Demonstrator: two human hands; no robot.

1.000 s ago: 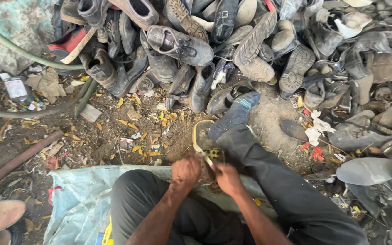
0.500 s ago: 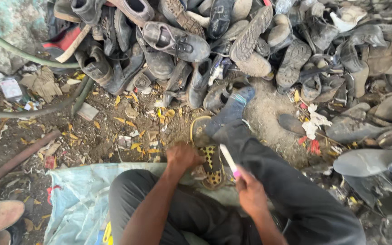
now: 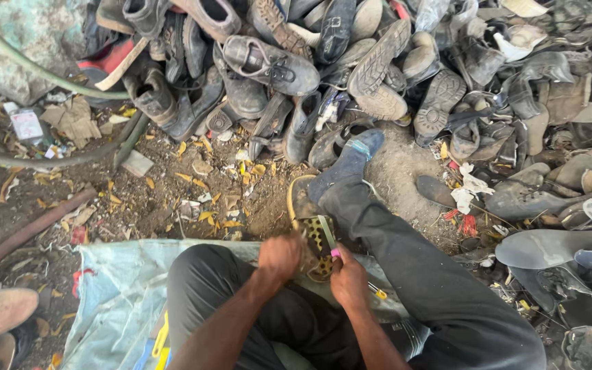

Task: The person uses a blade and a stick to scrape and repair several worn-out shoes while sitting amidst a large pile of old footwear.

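I sit on the ground with a yellow shoe sole [image 3: 307, 226] between my legs. My left hand [image 3: 280, 256] grips the sole's near end and holds it down. My right hand [image 3: 349, 277] is closed around a small knife with a pink handle [image 3: 328, 236], its blade laid on the sole's patterned face. My right leg in dark trousers [image 3: 405, 260] stretches forward, its blue-socked foot [image 3: 351, 161] beside the sole's far end.
A large heap of worn shoes and boots [image 3: 351, 62] fills the top and right. Loose grey soles [image 3: 549, 247] lie at the right. A pale plastic sheet [image 3: 114, 294] lies under me. Hoses [image 3: 42, 157] and a pipe [image 3: 32, 229] cross the dirt at left.
My right hand drew back with the knife lifted off the sole, then came forward again and set the blade on it. My left hand stayed on the sole.
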